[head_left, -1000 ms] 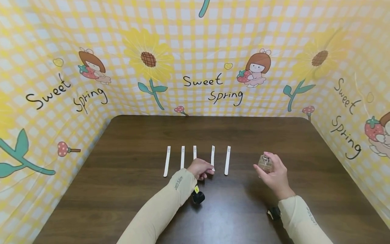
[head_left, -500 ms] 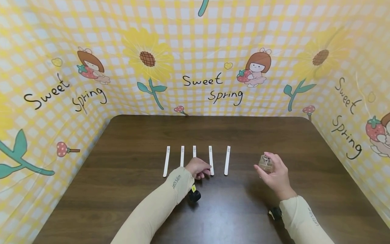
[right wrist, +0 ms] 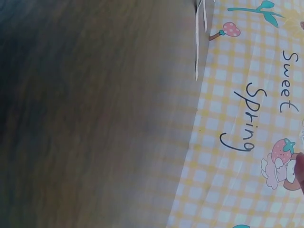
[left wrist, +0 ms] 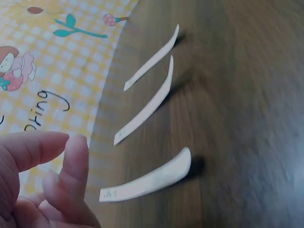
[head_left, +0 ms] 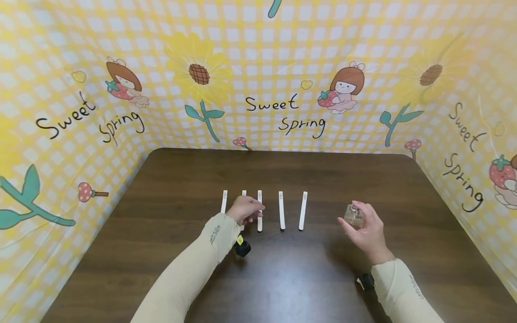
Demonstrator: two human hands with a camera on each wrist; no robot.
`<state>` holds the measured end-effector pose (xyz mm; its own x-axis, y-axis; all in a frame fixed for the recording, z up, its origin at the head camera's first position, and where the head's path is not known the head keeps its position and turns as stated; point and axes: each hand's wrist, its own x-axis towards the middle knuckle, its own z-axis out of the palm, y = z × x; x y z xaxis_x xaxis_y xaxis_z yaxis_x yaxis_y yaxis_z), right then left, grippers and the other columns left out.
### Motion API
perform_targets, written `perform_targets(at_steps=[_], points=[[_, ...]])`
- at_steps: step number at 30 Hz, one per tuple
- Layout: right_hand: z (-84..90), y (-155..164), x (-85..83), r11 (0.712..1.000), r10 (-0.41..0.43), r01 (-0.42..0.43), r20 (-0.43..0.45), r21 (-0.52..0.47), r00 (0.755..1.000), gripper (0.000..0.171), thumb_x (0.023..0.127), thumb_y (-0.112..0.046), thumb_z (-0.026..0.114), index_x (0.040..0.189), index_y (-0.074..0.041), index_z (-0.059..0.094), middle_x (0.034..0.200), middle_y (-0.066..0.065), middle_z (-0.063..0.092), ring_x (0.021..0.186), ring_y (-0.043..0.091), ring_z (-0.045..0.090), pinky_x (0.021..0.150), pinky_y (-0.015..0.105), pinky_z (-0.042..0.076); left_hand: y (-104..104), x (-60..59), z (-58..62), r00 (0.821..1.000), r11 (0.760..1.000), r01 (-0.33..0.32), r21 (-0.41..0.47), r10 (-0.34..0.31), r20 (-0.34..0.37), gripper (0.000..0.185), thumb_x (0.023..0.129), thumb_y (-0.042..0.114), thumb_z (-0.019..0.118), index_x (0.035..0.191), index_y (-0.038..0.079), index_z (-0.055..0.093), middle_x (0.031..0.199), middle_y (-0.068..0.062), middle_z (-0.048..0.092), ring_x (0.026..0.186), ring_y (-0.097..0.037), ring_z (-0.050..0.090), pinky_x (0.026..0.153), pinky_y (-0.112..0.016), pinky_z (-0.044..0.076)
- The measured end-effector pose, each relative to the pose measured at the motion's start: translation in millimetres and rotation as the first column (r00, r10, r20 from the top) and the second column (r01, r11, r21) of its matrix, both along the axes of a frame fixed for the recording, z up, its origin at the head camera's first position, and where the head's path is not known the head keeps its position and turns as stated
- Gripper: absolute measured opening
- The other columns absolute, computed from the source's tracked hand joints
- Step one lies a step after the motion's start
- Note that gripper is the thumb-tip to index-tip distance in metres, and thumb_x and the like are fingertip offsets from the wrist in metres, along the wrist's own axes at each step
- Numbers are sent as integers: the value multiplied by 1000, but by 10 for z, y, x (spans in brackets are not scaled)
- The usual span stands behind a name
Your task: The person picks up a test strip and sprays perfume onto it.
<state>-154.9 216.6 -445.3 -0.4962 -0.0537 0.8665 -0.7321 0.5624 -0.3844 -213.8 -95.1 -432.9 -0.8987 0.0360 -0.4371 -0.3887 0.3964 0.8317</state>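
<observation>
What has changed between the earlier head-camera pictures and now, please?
The left hand has let go of the fourth white strip from the left and moved left, to above the third strip. Compared with a second ago, the fourth strip's far end has swung slightly left. The right hand stays put, holding the glass bottle; the other strips look unmoved.

White strips [head_left: 282,211] show at mid-frame against a dark brown, wood-grained table [head_left: 282,273], with yellow-and-white checked cloth [head_left: 274,58] above and cream sleeves [head_left: 191,269] below.
</observation>
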Motion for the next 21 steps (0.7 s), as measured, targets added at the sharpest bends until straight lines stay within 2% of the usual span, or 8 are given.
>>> perform_targets(at_steps=[3,6,9,11,13,15,18,21], points=[[-5,7,4,1000,8,-8,-17,-17,1000,62,87,-51,63,107,7,53,85,17,55,77,10,50,72,8,41,-67,45,-17,999,998,39,-39,-40,-25,18,88,12,65,101,0,67,62,1,61,42,-9,39,39,-19,28],[-33,29,22,999,10,-11,-31,-38,999,64,86,-51,64,105,9,53,84,19,55,79,6,49,73,7,41,-125,122,-35,989,984,126,-126,-135,-66,11,85,9,66,90,0,69,60,-1,59,41,-9,40,38,-19,31],[-48,54,59,999,1,-2,-31,-53,1000,65,85,-52,65,104,10,53,85,20,55,82,2,49,74,6,41,-170,205,-53,964,948,204,-245,-239,-120,7,80,7,68,84,1,68,60,-3,60,41,-10,43,40,-20,37],[-50,67,82,998,-10,9,-13,-56,1000,67,85,-53,64,105,10,53,86,20,55,84,-1,49,74,5,41,-186,246,-59,941,922,220,-318,-287,-182,12,78,9,70,87,1,68,68,-4,63,45,-10,48,44,-22,42],[-43,73,99,998,-17,17,2,-55,1000,67,85,-53,64,105,10,53,87,19,55,86,-2,48,74,5,41,-193,273,-62,926,911,197,-361,-294,-236,20,78,11,71,94,1,68,74,-5,66,49,-12,53,50,-24,46],[-38,75,107,998,-21,22,14,-51,1000,67,85,-53,63,106,10,53,87,19,55,86,-3,48,74,4,41,-191,284,-72,924,917,162,-364,-271,-270,26,79,12,72,101,0,68,76,-5,68,51,-14,57,53,-26,47],[-34,70,109,998,-25,26,14,-51,1000,67,85,-53,63,106,10,53,86,19,55,86,-3,48,74,4,41,-178,282,-107,934,929,115,-352,-222,-280,29,80,14,72,105,0,68,68,-4,66,47,-14,56,53,-26,47],[-43,62,104,998,-30,31,4,-59,1000,67,85,-54,63,105,10,53,86,19,56,87,-4,48,75,4,41,-158,271,-159,941,933,111,-343,-210,-267,31,81,16,73,107,1,68,68,-3,65,44,-12,54,50,-25,47]])
